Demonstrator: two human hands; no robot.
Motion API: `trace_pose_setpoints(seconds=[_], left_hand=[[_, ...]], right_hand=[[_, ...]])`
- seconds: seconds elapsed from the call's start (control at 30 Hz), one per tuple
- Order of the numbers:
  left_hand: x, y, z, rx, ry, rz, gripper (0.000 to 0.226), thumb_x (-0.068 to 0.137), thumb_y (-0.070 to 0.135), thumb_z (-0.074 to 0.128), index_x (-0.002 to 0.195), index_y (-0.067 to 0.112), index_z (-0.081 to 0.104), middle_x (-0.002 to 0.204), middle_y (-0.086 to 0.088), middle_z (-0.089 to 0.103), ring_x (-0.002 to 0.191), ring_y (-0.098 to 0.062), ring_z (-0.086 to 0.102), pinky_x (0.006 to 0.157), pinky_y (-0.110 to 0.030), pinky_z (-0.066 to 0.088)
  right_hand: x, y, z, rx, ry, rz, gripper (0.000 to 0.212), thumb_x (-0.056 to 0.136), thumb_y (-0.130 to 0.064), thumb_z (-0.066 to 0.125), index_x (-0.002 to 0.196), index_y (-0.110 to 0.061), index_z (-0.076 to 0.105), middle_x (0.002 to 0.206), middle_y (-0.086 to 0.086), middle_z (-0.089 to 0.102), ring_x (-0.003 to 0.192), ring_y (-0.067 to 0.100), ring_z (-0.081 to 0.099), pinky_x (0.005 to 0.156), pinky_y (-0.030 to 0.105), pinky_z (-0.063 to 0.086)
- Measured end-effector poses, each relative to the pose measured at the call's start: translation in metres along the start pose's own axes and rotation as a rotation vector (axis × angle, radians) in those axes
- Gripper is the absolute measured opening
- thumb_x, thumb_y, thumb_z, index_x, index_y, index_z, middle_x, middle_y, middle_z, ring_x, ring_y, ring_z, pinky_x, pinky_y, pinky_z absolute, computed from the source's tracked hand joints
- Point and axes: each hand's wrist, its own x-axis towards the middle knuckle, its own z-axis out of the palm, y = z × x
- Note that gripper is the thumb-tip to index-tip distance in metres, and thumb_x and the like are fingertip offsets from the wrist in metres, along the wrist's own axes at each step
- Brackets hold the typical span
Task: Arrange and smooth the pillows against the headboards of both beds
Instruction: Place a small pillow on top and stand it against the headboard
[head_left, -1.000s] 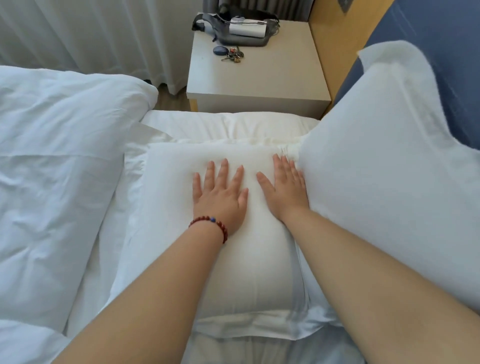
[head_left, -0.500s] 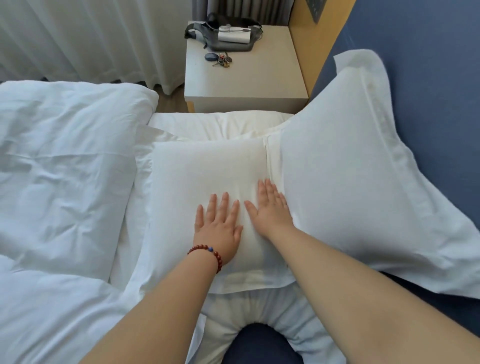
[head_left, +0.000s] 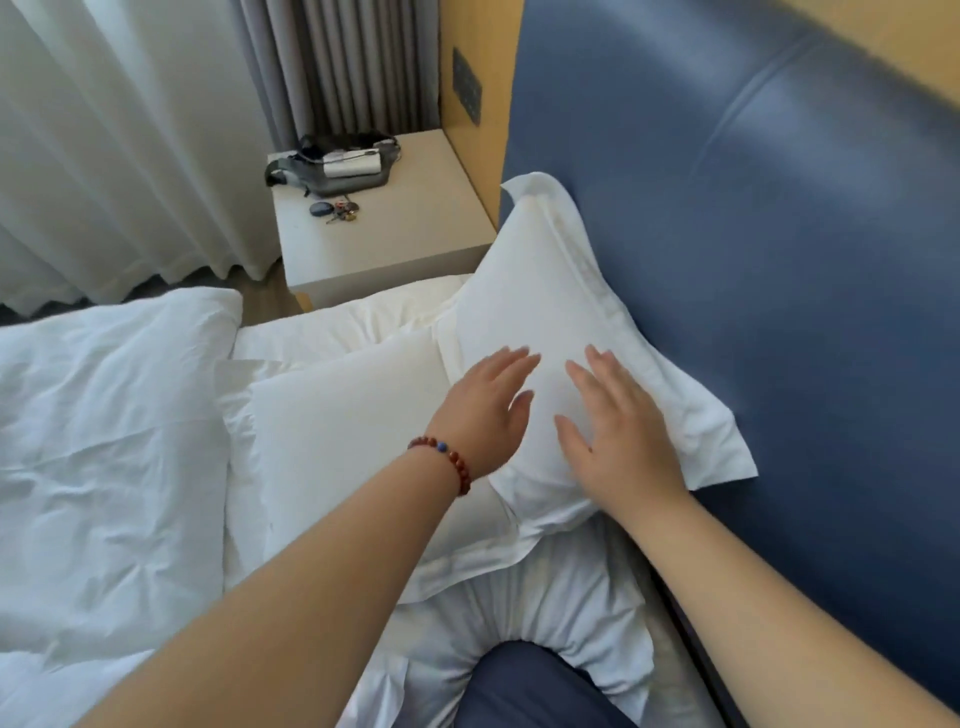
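Note:
A white pillow (head_left: 540, 312) leans upright against the blue padded headboard (head_left: 753, 249). Both my hands are over its front face with fingers spread. My left hand (head_left: 485, 410), with a red bead bracelet on the wrist, is at its left edge. My right hand (head_left: 618, 431) lies flat on its lower middle. A second white pillow (head_left: 343, 436) lies flat on the bed to the left of the leaning one, partly under my left forearm. Neither hand holds anything.
A rumpled white duvet (head_left: 104, 441) covers the bed at left. A beige nightstand (head_left: 405, 239) beyond the pillows carries a grey pouch (head_left: 332, 163) and keys (head_left: 337, 210). White and grey curtains (head_left: 130, 130) hang behind. A dark blue knee (head_left: 530, 686) presses into the sheet.
Both hands have left the flat pillow and moved right and up onto the pillow leaning on the headboard. The view has swung toward the headboard.

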Motion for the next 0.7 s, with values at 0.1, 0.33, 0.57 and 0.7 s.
trace_pose_setpoints(seconds=[0.1, 0.33, 0.57, 0.7], left_hand=[[0.032, 0.025, -0.009, 0.066, 0.018, 0.148, 0.045, 0.103, 0.021, 0.04, 0.147, 0.017, 0.041, 0.153, 0.001, 0.04, 0.145, -0.018, 0.027, 0.119, -0.035, 0.022], [0.095, 0.031, 0.0, 0.226, -0.179, 0.24, 0.049, 0.104, 0.02, 0.031, 0.152, 0.018, 0.031, 0.159, 0.004, 0.029, 0.148, -0.017, 0.018, 0.121, -0.033, 0.016], [0.172, -0.014, -0.015, 0.545, -0.159, 0.151, 0.052, 0.105, 0.04, 0.023, 0.155, 0.027, 0.019, 0.162, 0.01, 0.016, 0.15, -0.016, 0.007, 0.121, -0.041, 0.008], [0.184, -0.009, -0.016, 0.524, -0.064, 0.303, 0.049, 0.103, 0.037, 0.028, 0.147, 0.019, 0.04, 0.154, 0.001, 0.038, 0.146, -0.023, 0.025, 0.119, -0.04, 0.017]], right_hand=[[0.018, 0.009, -0.021, -0.038, -0.059, 0.054, 0.058, 0.098, -0.032, 0.051, 0.151, -0.016, 0.034, 0.162, 0.005, 0.021, 0.15, 0.022, 0.017, 0.119, 0.038, 0.02], [0.05, 0.036, -0.032, -0.057, -0.205, 0.142, 0.068, 0.101, -0.038, 0.043, 0.156, -0.011, 0.014, 0.163, 0.005, 0.015, 0.149, 0.02, 0.016, 0.118, 0.032, 0.018], [0.052, 0.033, -0.017, -0.065, -0.167, 0.194, 0.07, 0.1, -0.044, 0.041, 0.155, -0.009, 0.017, 0.16, 0.008, 0.024, 0.142, 0.026, 0.031, 0.112, 0.037, 0.03], [0.073, 0.029, -0.02, -0.047, -0.13, 0.23, 0.072, 0.096, -0.049, 0.047, 0.153, -0.012, 0.022, 0.142, 0.007, 0.042, 0.124, 0.026, 0.045, 0.095, 0.035, 0.042]])
